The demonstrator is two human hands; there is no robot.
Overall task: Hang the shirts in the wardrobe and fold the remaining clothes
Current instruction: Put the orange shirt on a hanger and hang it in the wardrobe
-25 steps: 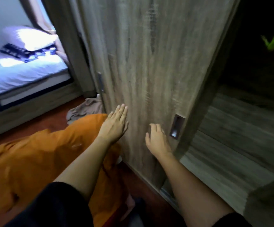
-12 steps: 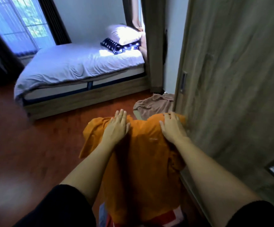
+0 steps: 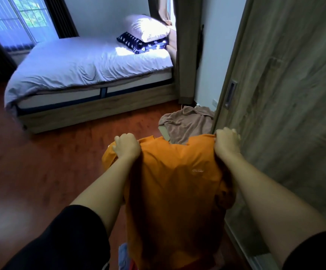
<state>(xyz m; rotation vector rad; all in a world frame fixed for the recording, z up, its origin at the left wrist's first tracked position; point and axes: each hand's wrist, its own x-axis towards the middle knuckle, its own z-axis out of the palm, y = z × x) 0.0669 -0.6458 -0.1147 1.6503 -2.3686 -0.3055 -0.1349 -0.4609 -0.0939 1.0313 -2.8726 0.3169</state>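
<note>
Flat before, the left hand [image 3: 127, 146] and right hand [image 3: 227, 142] now clench the orange shirt [image 3: 174, 182], apparently its shoulders

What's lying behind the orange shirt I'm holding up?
A crumpled brown garment on the wooden floor shows past the orange shirt; its near part is covered. Blue and red fabric peeks out below, mostly hidden.

The right side is walled off by the wardrobe door [image 3: 294, 94], which stands just beside the right hand [image 3: 227, 142]. The space between the arms is filled by the orange shirt [image 3: 174, 182], which is gripped at its shoulders by that hand and the left hand [image 3: 127, 147]. Ahead, the floor by the door's edge is covered by a crumpled brown garment [image 3: 187, 123]. To the left, a wide stretch of wooden floor [image 3: 41, 162] is seen bare, bounded farther off by the bed [image 3: 90, 75].
</note>
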